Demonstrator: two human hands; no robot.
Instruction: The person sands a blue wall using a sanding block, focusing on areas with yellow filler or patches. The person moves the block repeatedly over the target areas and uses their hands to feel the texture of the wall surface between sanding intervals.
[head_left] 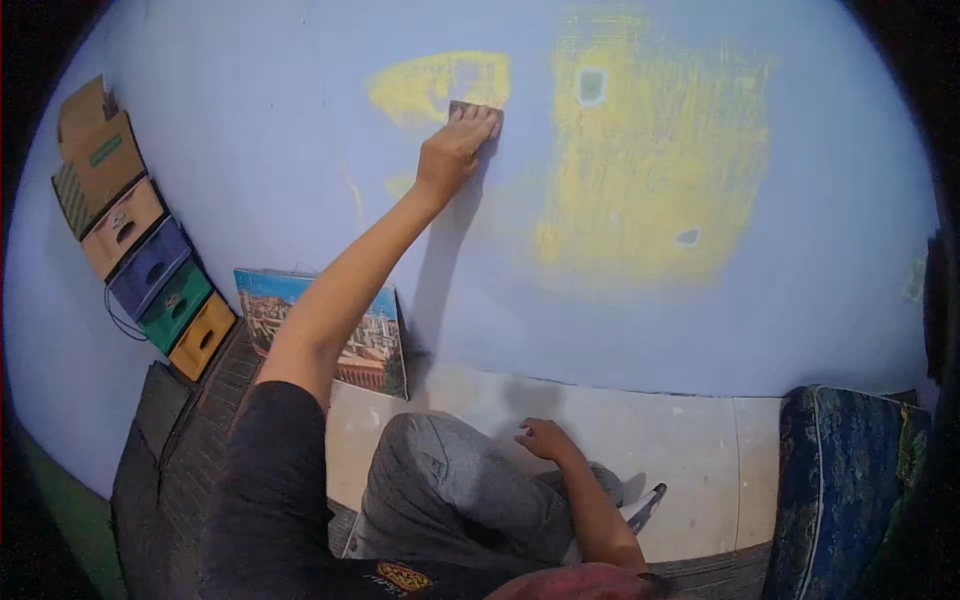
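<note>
My left hand (460, 150) is pressed to the pale blue wall (250, 130), its arm stretched up and forward. Under its fingers is a piece of brown sandpaper (463, 107), lying flat against the lower edge of a small yellow patch (410, 85). Most of the sandpaper is hidden by the hand. To the right, a larger yellow patch (650, 160) carries two small grey-green spots with white edges. My right hand (545, 438) hovers near my bent knee, fingers loosely bent and apart, with nothing seen in it.
A cityscape picture (375, 350) leans against the wall's foot. Stacked coloured boxes (150, 260) stand at left. A blue patterned cushion (840, 480) is at lower right. On the pale floor tiles (700, 450) lies a dark slim object (648, 507) I cannot identify.
</note>
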